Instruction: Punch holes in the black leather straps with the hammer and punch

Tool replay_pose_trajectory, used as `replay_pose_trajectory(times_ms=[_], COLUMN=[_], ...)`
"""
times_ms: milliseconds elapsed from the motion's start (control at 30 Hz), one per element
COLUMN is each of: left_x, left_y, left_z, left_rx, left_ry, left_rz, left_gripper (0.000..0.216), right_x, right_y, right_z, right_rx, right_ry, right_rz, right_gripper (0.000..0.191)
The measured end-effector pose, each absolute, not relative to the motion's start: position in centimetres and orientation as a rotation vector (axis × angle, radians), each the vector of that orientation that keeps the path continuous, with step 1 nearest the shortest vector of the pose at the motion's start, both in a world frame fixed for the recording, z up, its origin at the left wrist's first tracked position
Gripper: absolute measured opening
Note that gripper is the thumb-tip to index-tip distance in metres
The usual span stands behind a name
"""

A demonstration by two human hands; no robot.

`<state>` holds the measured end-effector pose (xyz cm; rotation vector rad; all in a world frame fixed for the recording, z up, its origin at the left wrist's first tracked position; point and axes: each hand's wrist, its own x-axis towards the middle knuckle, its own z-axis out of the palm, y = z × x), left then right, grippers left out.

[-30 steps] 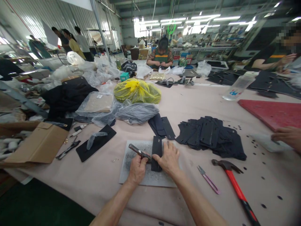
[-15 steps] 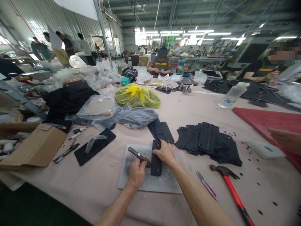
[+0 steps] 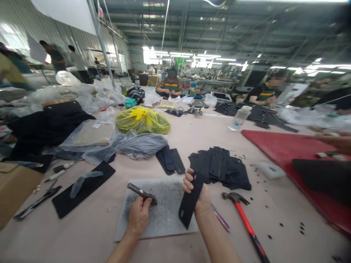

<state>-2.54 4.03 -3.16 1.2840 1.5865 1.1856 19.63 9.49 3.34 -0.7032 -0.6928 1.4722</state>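
Observation:
My left hand (image 3: pixel 139 216) is closed around a dark metal punch (image 3: pixel 141 193), tilted over the left half of a scuffed grey board (image 3: pixel 164 201). Raised above the board's right side, my right hand (image 3: pixel 201 195) grips a black rectangular panel (image 3: pixel 192 201) with small slots near its ends. The fingers wrap over the panel's upper left edge. Just behind lies a pile of black cut pieces (image 3: pixel 219 166), with a few flat black strips (image 3: pixel 170 159) beside it. Pink-handled thread snips (image 3: pixel 222 218) lie partly hidden by my right arm.
A red-handled claw hammer (image 3: pixel 245 217) lies at right among scattered black discs. Farther right are a red board (image 3: pixel 274 146) and a person's blurred hand. On the left are a black panel (image 3: pixel 82 188), a cardboard box (image 3: pixel 19 190) and a yellow bag (image 3: pixel 142 122).
My right hand has lifted the black panel off the grey board and tilted it. The punch has come away from the panel in my left hand. The view has turned right.

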Motion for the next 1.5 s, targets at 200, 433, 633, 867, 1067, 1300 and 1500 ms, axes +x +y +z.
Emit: replay_pose_trajectory(times_ms=[200, 433, 633, 867, 1067, 1300, 1500], left_x=[-3.0, -2.9, -2.6, -3.2, -3.4, -3.3, -3.5], left_y=[4.5, 4.2, 4.3, 4.4, 4.7, 4.6, 4.6], left_z=[-3.6, -3.7, -3.2, -3.9, -3.8, -3.7, -3.9], left_rx=[1.363, 1.338, 1.36, 1.379, 1.401, 1.433, 1.447], left_ry=[1.646, 1.636, 1.672, 1.706, 1.745, 1.767, 1.766], left_rz=[1.103, 1.124, 1.112, 1.069, 1.048, 1.033, 1.043], left_gripper=[0.036, 0.038, 0.037, 0.04, 0.041, 0.041, 0.04], right_x=[21.0, 22.3, 23.2, 23.5, 23.5, 23.7, 23.5], right_y=[7.7, 7.0, 6.8, 7.2, 7.2, 7.4, 7.3], right_z=[5.1, 5.4, 4.8, 4.0, 2.9, 3.0, 2.4], right_rx=[-0.388, -0.155, -0.082, -0.231, -0.217, -0.214, -0.443], right_ry=[-0.512, -0.33, -0.26, -0.392, -0.368, -0.376, -0.462], right_rz=[1.524, 1.543, 1.542, 1.492, 1.481, 1.518, 1.475], right_gripper=[0.028, 0.026, 0.036, 0.04, 0.046, 0.049, 0.053])
